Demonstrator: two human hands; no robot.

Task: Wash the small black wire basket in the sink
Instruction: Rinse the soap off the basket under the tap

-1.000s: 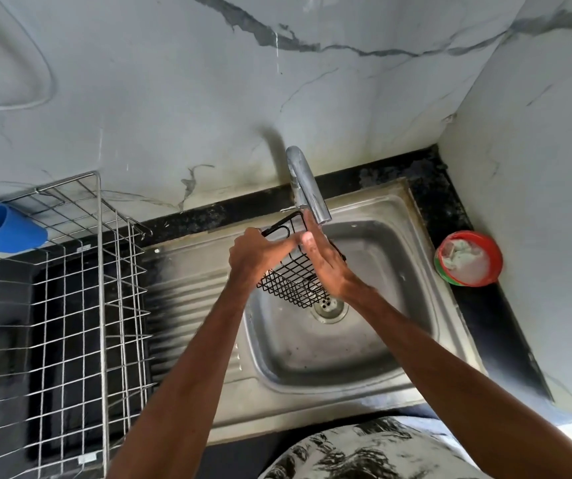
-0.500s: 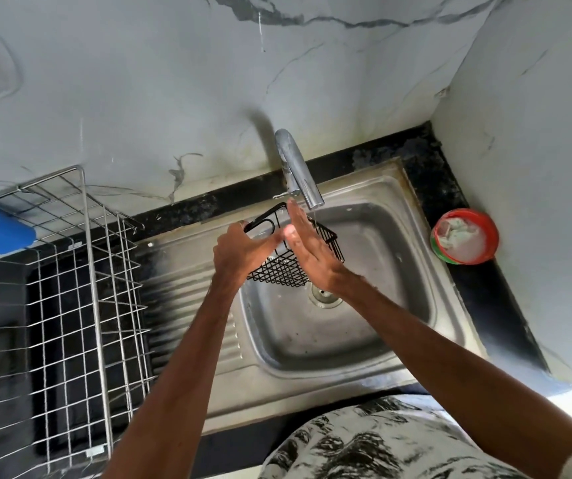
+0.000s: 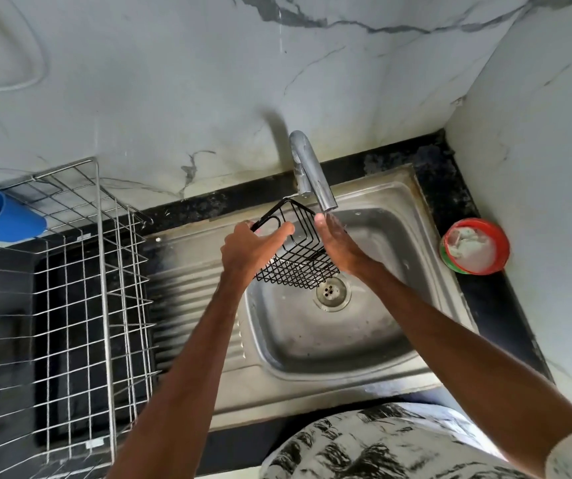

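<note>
L hand (image 3: 253,252) fingers curled tight round rim of small black wire basket (image 3: 294,267), held tilted over sink (image 3: 312,344) bowl, near drain (image 3: 331,292). R hand (image 3: 341,248) fingers straight, together, flat vs basket's side, under chrome tap (image 3: 312,174). Basket: thin grid mesh, boxy. Sink: dull steel w/ ribbed drainboard (image 3: 187,305).

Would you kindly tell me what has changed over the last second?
The right hand slid from the front of the small black wire basket to its right side, uncovering more mesh. The left hand kept its grip on the rim, under the curved steel tap.
</note>
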